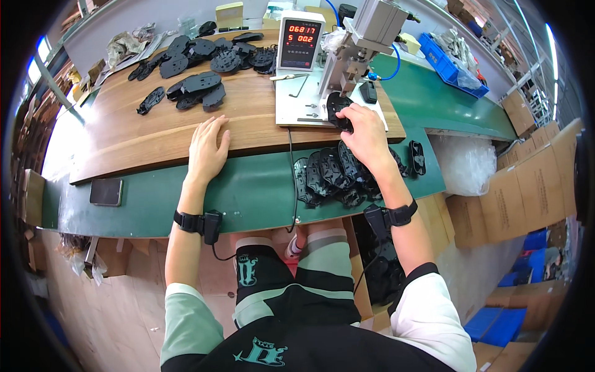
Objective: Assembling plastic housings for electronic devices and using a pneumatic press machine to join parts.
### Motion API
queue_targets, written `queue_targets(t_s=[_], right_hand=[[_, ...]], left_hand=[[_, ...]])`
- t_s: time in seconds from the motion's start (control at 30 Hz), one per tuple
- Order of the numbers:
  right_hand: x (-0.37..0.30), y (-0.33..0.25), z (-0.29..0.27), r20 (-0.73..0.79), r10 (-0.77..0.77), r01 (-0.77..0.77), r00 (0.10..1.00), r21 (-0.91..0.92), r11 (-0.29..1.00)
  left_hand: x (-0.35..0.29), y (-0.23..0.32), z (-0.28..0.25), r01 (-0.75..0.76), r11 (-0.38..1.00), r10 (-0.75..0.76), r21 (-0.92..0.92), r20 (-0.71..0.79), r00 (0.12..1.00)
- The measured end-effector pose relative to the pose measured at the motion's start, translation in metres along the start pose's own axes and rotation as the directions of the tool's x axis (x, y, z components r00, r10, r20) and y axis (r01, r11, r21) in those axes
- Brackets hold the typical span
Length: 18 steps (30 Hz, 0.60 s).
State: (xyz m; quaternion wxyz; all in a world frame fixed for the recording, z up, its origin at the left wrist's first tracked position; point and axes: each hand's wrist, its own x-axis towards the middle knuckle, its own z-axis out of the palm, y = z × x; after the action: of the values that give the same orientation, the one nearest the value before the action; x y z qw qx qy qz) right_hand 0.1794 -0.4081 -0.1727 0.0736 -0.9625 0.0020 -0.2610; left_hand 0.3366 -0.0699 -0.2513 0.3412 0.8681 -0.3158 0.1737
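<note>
While a heap of dark pieces [326,170] is being supported by the green table [260,204], the left hand [209,149] is being rested, empty and loosely spread, on the wooden board [254,124]. By the right hand [365,133], its fingers half closed, a black part [336,103] is being held on the white base [292,110] beneath the press [339,68]

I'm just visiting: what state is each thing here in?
Left hand: flat on the wooden board, holding nothing.
Right hand: fingers curled, gripping the black part.
Black part: beneath the press head, in the right hand's grip.
Display box: on, red digits lit.
Phone: lying flat, screen dark.
Blue crate: open on top, filled with clear plastic.
Black shells: heaped loosely on the green tabletop.
</note>
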Motion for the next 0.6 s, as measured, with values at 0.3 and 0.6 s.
queue_targets(t_s=[0.3, 0.6], right_hand=[[-0.006, -0.001, 0.001, -0.042, 0.038, -0.035, 0.998, 0.055, 0.998], [-0.005, -0.005, -0.009, -0.175, 0.029, 0.007, 0.984, 0.204, 0.979]], left_hand=[[-0.002, -0.001, 0.006, 0.0, 1.0, 0.0, 0.0, 0.017, 1.0], [-0.001, -0.006, 0.006, -0.01, 1.0, 0.01, 0.022, 0.031, 0.999]])
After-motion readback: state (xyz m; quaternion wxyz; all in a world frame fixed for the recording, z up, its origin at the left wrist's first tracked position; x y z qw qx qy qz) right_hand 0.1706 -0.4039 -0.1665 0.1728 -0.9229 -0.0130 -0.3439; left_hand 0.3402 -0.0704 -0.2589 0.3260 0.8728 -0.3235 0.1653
